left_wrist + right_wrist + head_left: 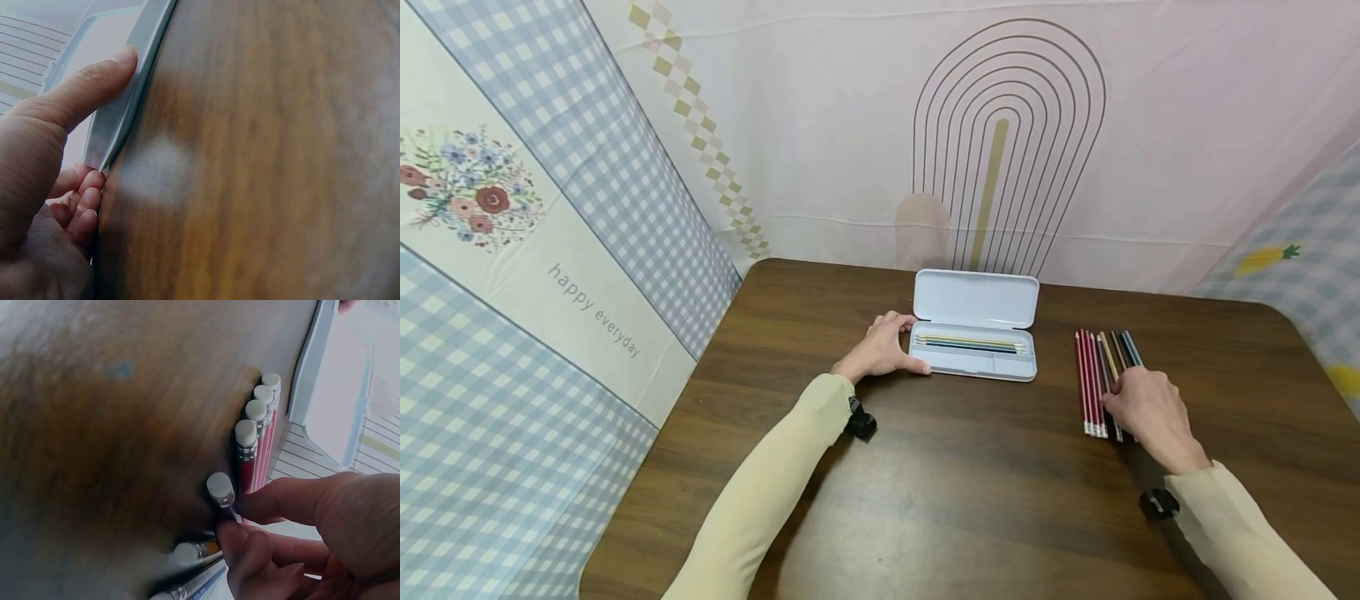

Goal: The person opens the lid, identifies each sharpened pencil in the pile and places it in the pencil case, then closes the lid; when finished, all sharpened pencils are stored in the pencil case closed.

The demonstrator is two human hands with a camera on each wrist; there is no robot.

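While the left hand [883,346] held the left end of a white pencil case [951,360], the right hand [1148,407] pinched a dark pencil [220,486] near its white eraser; both hands were at a brown desk [925,467]. The left thumb lay on the front wall of the case, and the other fingers bent in at its left end; the right thumb and fingertips squeezed the dark pencil from its sides.

The case sat near the back of the desk; its lid [976,298] was open and leaned back. A few thin pencils [970,342] lay side by side in the long slot at the back of the case, with their light ends to the right.

To the right of the case, and apart from it, more pencils lay in a row; four red pencils [247,470] were close together on the left of the dark pencil; a gold pencil [1107,357] and a blue pencil [1132,348] were on its right, partly under the right hand. The erasers of the red pencils faced the person.

Each arm had a cream sleeve [775,492]; a pale cloth [827,125] with curved lines hung behind the desk.
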